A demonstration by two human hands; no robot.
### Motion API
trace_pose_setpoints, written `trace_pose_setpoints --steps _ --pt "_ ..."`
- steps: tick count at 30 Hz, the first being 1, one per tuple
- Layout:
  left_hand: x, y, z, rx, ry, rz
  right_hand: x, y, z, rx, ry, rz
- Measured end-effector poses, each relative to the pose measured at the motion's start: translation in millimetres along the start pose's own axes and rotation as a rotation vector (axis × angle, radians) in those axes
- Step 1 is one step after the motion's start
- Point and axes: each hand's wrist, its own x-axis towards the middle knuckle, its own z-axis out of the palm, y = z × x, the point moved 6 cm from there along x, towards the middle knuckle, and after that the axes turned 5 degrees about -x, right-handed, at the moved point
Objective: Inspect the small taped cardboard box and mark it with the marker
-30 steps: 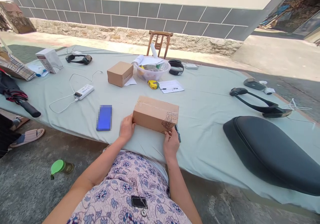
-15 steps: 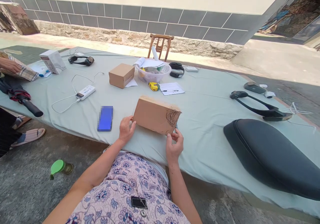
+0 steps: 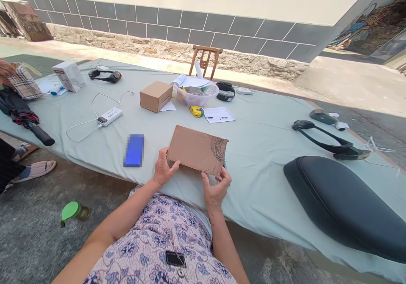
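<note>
A brown cardboard box [image 3: 196,148] with black scribbled loops at its right end is tilted in front of me, over the near edge of the cloth. My left hand [image 3: 165,167] grips its left end, thumb along the lower edge and fingers behind. At the lower right corner, my right hand [image 3: 217,187] holds it with the fingers curled behind and the thumb below the edge. The box's far side and its underside are hidden. To the left of my left hand lies a phone [image 3: 134,151] with a blurred blue screen.
On the cloth-covered table [image 3: 253,148] stand another cardboard box [image 3: 156,96], a plastic basin [image 3: 196,96], a yellow tape measure [image 3: 196,111] and a white power strip [image 3: 109,117]. A black seat cushion [image 3: 345,203] lies right. A person's hand [image 3: 6,69] holds a plaid bag [image 3: 25,81] at left.
The box's scribbled face has turned up more toward me. My right thumb has slid left along the lower edge. At far left, the other person's plaid bag has shifted left.
</note>
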Motion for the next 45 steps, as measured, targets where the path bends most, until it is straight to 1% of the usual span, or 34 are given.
trace_pose_setpoints --steps 3,6,10,12,15,18,20,25,29,35,41,45 --pt "-5.3 7.4 5.4 0.002 0.033 -0.087 -4.8 -8.5 4.6 -0.066 -0.007 0.038" --pt "-6.9 15.4 11.8 0.02 0.046 -0.155 -3.1 -20.4 6.8 -0.124 0.001 0.022" --pt "-3.7 20.7 15.7 0.055 0.049 -0.198 4.7 -28.1 7.1 -0.174 0.031 0.01" --pt "-2.1 20.0 15.9 0.06 0.035 -0.194 7.6 -25.1 6.8 -0.16 0.029 0.026" --pt "-0.9 15.0 14.7 0.047 0.006 -0.174 9.0 -14.1 6.5 -0.077 -0.01 0.062" --pt "-0.4 9.1 12.2 0.022 -0.005 -0.129 8.3 -1.2 5.2 0.029 -0.039 0.112" --pt "-0.1 5.4 10.9 -0.004 -0.015 -0.098 7.9 5.0 3.7 0.073 -0.029 0.133" --pt "0.5 -1.3 8.6 -0.061 -0.059 -0.08 7.9 11.8 3.0 0.107 0.0 0.136" --pt "0.7 -1.7 5.8 -0.109 -0.054 -0.073 7.4 13.7 2.9 0.121 0.001 0.15" --pt "2.7 -4.0 0.7 -0.17 0.01 -0.088 9.7 16.0 3.5 0.13 -0.006 0.168" --pt "3.2 -8.3 1.5 -0.194 -0.01 -0.14 7.4 28.0 9.4 0.135 -0.033 0.235" --pt "3.1 -15.0 7.9 -0.198 -0.047 -0.179 6.7 26.8 16.2 0.122 -0.087 0.239"
